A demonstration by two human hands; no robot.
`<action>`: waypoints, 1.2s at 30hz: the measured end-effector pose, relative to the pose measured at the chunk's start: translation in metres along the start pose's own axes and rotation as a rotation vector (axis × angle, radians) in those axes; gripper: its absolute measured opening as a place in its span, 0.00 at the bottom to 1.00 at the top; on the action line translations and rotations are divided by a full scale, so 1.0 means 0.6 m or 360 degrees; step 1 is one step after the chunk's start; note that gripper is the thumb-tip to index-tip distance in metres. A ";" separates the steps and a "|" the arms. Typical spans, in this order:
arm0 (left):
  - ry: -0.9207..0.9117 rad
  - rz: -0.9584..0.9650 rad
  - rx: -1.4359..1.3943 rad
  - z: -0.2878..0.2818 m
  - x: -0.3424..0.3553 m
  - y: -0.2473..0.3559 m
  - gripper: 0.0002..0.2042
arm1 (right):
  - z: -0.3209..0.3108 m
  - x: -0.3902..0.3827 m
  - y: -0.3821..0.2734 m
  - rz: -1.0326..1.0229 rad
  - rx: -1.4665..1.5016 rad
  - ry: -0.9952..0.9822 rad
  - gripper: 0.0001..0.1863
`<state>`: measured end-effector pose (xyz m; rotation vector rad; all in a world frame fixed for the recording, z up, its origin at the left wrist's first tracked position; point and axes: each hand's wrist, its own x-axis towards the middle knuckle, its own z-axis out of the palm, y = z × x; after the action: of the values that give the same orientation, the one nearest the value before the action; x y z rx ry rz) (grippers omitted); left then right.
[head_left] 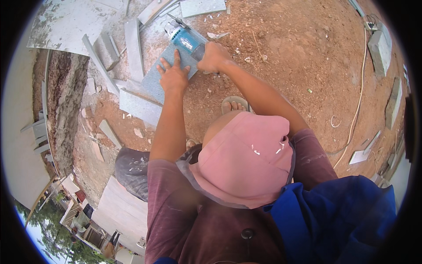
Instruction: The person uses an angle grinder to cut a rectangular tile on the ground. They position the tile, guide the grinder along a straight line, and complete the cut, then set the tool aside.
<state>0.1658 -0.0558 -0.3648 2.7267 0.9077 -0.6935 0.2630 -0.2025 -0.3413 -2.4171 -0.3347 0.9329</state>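
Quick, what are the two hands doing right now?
Left hand: open, fingers spread on a grey slab.
Right hand: closed, holding a teal power tool.

Outdoor site, bright daylight, mostly even. Ground reddish-brn dirt w/ small chips, whitish dust upper L. Pale wall along L edge, rough grey-brn earth strip nearby. Lower L corner: green trees, bright sky bhnd.

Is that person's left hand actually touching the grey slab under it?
Touching. The head view shows the left hand spread out flat on top of the grey slab, with no visible gap.
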 end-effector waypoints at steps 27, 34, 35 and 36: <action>0.0048 0.0003 0.0067 0.006 0.000 -0.005 0.40 | -0.003 -0.001 -0.017 0.0061 0.0049 -0.0083 0.26; 0.0016 -0.0013 0.0001 -0.001 -0.005 0.001 0.40 | 0.001 -0.010 -0.005 0.0013 0.0033 -0.0033 0.26; 0.0017 -0.0016 0.0000 -0.001 -0.006 0.001 0.40 | 0.002 -0.012 -0.003 0.0003 0.0030 -0.0026 0.26; 0.0018 -0.0018 0.0000 -0.001 -0.006 0.000 0.40 | 0.002 -0.016 0.000 -0.0006 0.0032 -0.0026 0.25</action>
<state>0.1633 -0.0575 -0.3623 2.7303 0.9264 -0.6810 0.2555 -0.2058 -0.3368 -2.3912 -0.3344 0.9501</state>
